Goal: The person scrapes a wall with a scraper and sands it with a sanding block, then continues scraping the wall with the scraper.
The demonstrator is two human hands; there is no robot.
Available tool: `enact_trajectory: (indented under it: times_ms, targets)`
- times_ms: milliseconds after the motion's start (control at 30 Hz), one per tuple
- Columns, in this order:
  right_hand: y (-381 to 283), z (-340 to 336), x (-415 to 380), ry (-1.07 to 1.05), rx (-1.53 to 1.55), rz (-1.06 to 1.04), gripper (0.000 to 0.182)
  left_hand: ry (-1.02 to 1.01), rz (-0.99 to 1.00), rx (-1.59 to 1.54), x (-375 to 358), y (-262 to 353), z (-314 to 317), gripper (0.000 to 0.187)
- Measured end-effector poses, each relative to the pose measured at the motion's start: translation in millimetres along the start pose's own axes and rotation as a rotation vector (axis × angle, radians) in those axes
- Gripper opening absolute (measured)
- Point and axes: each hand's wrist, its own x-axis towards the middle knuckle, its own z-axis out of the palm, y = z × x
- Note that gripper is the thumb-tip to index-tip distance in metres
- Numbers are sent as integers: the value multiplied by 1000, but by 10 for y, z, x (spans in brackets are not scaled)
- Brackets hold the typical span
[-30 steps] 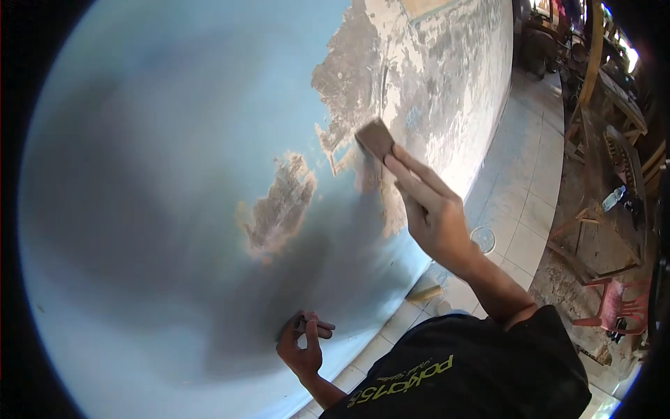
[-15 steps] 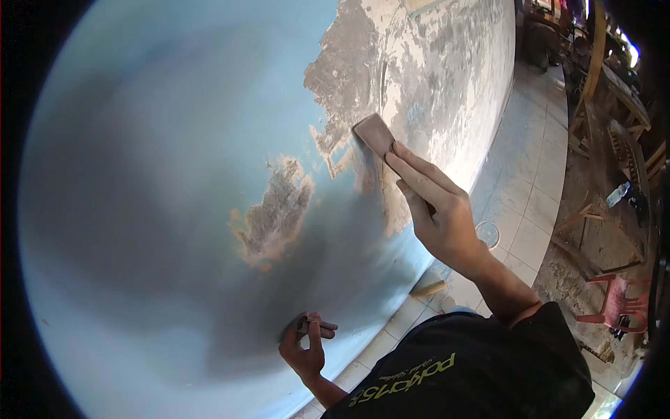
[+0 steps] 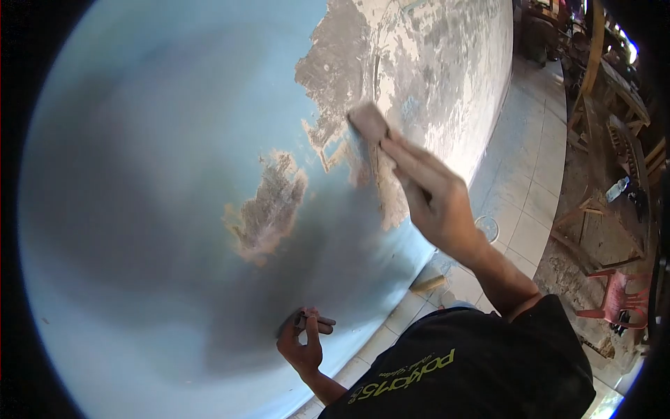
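A flat, brownish-grey sanding pad [image 3: 368, 123] is in my right hand [image 3: 440, 202], its face against the wall. The fingers stretch along its near end and grip it. Under and around the pad is a scraped grey patch [image 3: 338, 66] bordered by blue paint. My left hand [image 3: 301, 349] is lower down by the blue wall [image 3: 139, 209], fingers curled together in a pinch. Something small and dark shows among these fingers, but I cannot make it out. Between the hands and to the left is a smaller bare patch [image 3: 272, 202] with ragged edges.
A tiled floor [image 3: 527, 160] runs along the wall's foot, with a round clear lid-like object [image 3: 487, 228] and a short yellowish piece [image 3: 428, 284] on it. Farther right are a wooden frame [image 3: 586, 209], a plastic bottle [image 3: 618, 189] and a red chair [image 3: 614, 300].
My right hand and the pad have shifted slightly up and left along the scraped wall, blurring a little. My left hand stays nearly in place.
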Motion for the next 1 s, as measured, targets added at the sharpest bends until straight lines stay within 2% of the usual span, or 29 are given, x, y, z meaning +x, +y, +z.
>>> enact_trajectory:
  times_ms: [100, 200, 267, 400, 533, 600, 633, 767, 900, 1000]
  targets:
    - [33, 23, -89, -49, -31, -57, 41, -52, -68, -75, 12, 10, 11, 10]
    - [2, -43, 122, -11, -4, -17, 43, -65, -36, -28, -20, -22, -5, 11]
    - [33, 0, 45, 5, -12, -22, 43, 25, 43, 47, -8, -141, -1, 11]
    - [40, 53, -225, -96, -45, 4, 42, -4, 28, -28, 0, -41, 23, 12]
    - [40, 4, -43, 0, -32, -65, 45, -31, 1, 2, -19, -104, -20, 12]
    - [-5, 8, -152, -77, -38, -2, 49, -67, 2, -16, 4, -110, -22, 13]
    - [13, 16, -238, -115, -84, -36, 52, -44, 10, -9, -15, -165, -30, 13]
    - [0, 25, -84, -58, -16, -24, 53, -63, -33, -13, -4, -74, -21, 14]
    - [-14, 12, -124, -82, -39, -23, 52, 8, 36, 23, -12, -101, -1, 14]
    - [21, 26, -124, -109, -74, -55, 51, 4, -2, -13, -32, -107, -10, 14]
